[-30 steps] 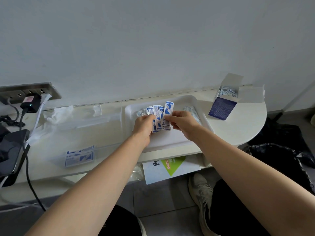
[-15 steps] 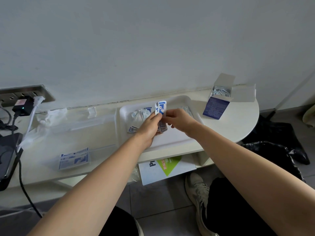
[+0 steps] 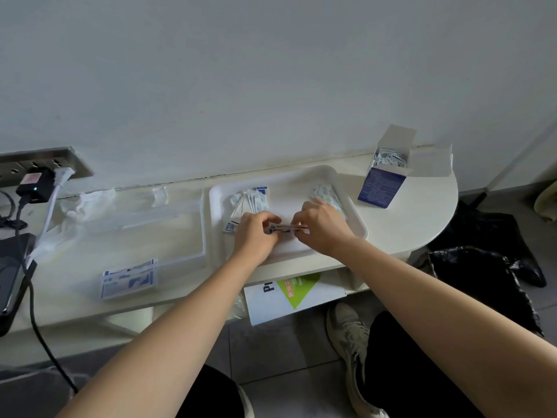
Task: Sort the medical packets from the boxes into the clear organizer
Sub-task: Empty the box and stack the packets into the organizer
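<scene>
- The left hand (image 3: 256, 235) and the right hand (image 3: 324, 227) meet over the near part of a white rectangular plastic tray (image 3: 355, 206).
- Between them they hold a thin stack of white-and-blue medical packets (image 3: 286, 227). It is seen edge-on and lies roughly level just above the tray floor.
- The left hand's fingers are curled in and pinch the stack's left end. The right hand's fingers are bent down and pinch its right end.
- More loose white-and-blue packets (image 3: 251, 200) lie fanned in the tray's far left corner, just beyond the left hand.
- A smaller pile of pale packets (image 3: 325, 193) lies by the tray's far right side, partly behind the right hand.
- A clear plastic organizer (image 3: 204, 230) sits on the white table (image 3: 407, 227), just left of the tray. Its near compartment holds a few flat blue-and-white packets (image 3: 129, 279).
- An open blue-and-white cardboard box (image 3: 381, 185) stands to the right of the tray, with small packets showing in its top.
- At the far left, a black adapter (image 3: 34, 187) is plugged into a grey wall socket strip (image 3: 60, 159).
- A white booklet with a green triangle (image 3: 289, 294) lies on the shelf below the table.
</scene>
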A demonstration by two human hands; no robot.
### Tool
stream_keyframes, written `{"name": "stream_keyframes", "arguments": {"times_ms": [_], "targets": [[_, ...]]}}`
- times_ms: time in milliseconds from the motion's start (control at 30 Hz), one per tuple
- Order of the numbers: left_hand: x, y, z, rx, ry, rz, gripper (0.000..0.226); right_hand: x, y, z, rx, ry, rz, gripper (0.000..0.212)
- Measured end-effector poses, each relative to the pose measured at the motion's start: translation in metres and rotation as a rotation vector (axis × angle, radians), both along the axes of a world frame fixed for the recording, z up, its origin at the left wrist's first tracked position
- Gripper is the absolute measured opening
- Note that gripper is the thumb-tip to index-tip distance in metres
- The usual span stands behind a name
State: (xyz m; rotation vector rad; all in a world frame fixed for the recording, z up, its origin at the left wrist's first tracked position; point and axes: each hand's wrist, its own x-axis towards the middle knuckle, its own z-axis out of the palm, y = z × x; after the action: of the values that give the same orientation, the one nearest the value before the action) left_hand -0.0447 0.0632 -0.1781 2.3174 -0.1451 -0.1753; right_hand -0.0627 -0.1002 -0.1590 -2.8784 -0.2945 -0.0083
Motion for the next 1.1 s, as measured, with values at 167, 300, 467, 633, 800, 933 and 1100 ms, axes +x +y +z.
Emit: {"name": "stream_keyframes", "arguments": {"times_ms": [167,300,467,633,800,933,1100], "targets": [[0.0,-0.002,0.002,0.059,-0.041,-0.014,0.029,-0.001,-0.018,0.007,0.035,0.164,-0.196,0.036],[0.001,-0.01,0.0,0.063,-0.039,-0.043,0.025,0.002,-0.014,0.007,0.23,0.238,-0.206,0.025],[-0.001,-0.013,0.001,0.078,-0.032,-0.063,0.024,0.002,-0.011,0.006,0.356,0.244,-0.215,0.02],[-0.002,-0.014,0.002,0.103,-0.04,-0.081,0.022,0.0,-0.013,0.002,0.339,0.259,-0.165,0.015],[-0.005,-0.012,0.023,0.045,-0.085,-0.079,0.019,0.003,-0.015,0.02,0.411,0.18,-0.162,0.006],[-0.001,-0.001,0.053,0.053,-0.143,-0.044,0.023,0.008,-0.004,0.043,0.492,0.107,-0.149,0.007],[0.008,0.054,0.091,0.155,-0.217,0.001,0.021,0.014,0.047,0.07,0.598,0.008,-0.044,0.013]]}}
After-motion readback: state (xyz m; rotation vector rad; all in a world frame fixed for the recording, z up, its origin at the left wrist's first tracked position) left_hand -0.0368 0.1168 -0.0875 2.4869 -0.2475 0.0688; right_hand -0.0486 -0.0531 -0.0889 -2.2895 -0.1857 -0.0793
